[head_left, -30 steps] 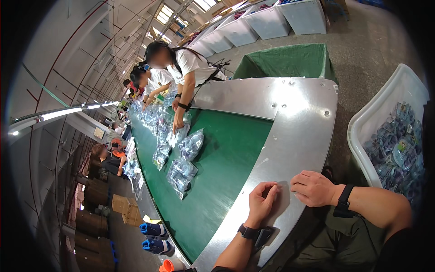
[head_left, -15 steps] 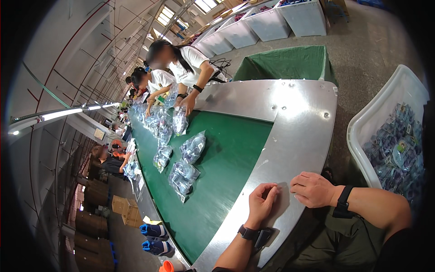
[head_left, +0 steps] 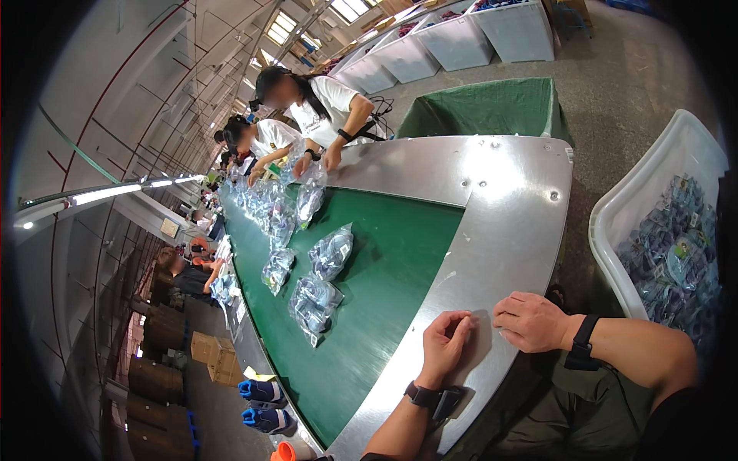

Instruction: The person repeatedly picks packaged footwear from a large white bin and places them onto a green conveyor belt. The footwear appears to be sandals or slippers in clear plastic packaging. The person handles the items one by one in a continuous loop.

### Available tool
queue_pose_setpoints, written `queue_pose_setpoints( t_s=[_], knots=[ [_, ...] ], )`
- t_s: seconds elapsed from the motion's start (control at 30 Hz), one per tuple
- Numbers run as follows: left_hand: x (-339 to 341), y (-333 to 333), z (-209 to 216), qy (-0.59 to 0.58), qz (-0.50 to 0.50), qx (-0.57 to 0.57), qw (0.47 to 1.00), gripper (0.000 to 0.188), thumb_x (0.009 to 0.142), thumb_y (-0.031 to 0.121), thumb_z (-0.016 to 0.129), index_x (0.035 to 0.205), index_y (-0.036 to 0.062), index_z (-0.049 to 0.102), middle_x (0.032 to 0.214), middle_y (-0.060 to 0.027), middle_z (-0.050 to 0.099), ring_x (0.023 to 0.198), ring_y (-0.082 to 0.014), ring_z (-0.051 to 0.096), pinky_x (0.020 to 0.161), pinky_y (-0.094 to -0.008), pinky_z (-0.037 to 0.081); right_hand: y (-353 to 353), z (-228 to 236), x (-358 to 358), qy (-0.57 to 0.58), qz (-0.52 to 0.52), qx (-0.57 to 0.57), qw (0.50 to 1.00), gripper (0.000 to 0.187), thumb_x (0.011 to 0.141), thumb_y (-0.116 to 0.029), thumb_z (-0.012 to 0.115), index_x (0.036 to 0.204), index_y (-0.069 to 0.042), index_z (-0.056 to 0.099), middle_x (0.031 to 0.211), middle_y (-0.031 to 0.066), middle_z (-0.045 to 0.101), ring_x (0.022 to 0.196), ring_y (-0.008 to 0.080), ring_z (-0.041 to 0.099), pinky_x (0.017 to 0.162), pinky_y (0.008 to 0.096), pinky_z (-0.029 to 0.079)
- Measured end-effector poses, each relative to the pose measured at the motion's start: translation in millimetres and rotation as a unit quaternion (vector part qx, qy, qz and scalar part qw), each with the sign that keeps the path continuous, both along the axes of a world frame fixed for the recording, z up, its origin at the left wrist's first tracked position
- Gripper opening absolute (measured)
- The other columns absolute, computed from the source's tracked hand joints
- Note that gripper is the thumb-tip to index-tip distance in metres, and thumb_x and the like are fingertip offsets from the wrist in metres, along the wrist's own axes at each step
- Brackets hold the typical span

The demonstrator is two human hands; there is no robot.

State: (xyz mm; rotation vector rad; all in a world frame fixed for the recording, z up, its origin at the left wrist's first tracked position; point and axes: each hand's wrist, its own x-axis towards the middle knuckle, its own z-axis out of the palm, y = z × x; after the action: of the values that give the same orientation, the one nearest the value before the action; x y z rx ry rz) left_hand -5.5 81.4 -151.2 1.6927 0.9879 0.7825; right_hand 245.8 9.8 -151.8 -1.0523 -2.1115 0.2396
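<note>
My left hand rests on the metal end plate of the conveyor, its fingers curled in toward the thumb. Just to its right, my right hand lies over the plate's edge with its fingers bent down. A small gap separates the two hands, and I see nothing in either. On the green belt ahead lie clear plastic bags with bluish-purple contents: a near bag, one behind it and another to the left. What exactly the bags contain is hard to make out.
At my right stands a white bin holding many similar bags. A green-lined container is beyond the plate. Co-workers in white shirts handle bags along the belt's far side. Blue shoes and an orange object sit at the left edge.
The bags on the belt have shifted slightly rightward. The nearest co-worker's hands have moved, and the bag by them is now tilted differently. My hands have stayed in place.
</note>
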Motion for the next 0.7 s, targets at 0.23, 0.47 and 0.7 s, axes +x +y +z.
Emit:
queue_pose_setpoints(
  t_s=[0.23,0.47,0.7],
  knots=[
    [-0.6,0.5,-0.2,-0.015,0.0,-0.007,1.0,0.016,0.107,0.008,0.068,0.119,-0.0014,0.072,0.105,-0.0062,0.079,0.098,-0.0115,0.074,0.09,-0.0269,0.058,0.3,-0.1,-0.5,0.003,0.0,-0.01,1.0,0.02,0.087,-0.012,0.072,0.106,-0.009,0.071,0.114,0.0074,0.065,0.108,0.0285,0.064,0.101,0.0401,0.052],
    [-3.4,1.7,-4.2,-0.019,-0.001,-0.011,1.0,0.017,0.107,0.008,0.068,0.12,-0.0015,0.072,0.105,-0.006,0.078,0.099,-0.0114,0.074,0.091,-0.0268,0.058,0.6,0.0,-0.2,0.0,0.002,-0.004,1.0,0.02,0.087,-0.011,0.072,0.106,-0.009,0.071,0.115,0.0071,0.065,0.108,0.0282,0.064,0.101,0.04,0.053],
    [-2.2,-0.7,5.4,-0.048,0.027,-0.082,0.995,0.018,0.108,0.012,0.067,0.121,0.0002,0.073,0.104,-0.0034,0.078,0.089,-0.0081,0.07,0.082,-0.0251,0.057,-0.6,6.5,-1.8,0.003,-0.005,-0.007,1.0,0.018,0.088,-0.012,0.071,0.105,-0.009,0.072,0.114,0.0059,0.065,0.105,0.0279,0.064,0.098,0.0402,0.053]
  ],
)
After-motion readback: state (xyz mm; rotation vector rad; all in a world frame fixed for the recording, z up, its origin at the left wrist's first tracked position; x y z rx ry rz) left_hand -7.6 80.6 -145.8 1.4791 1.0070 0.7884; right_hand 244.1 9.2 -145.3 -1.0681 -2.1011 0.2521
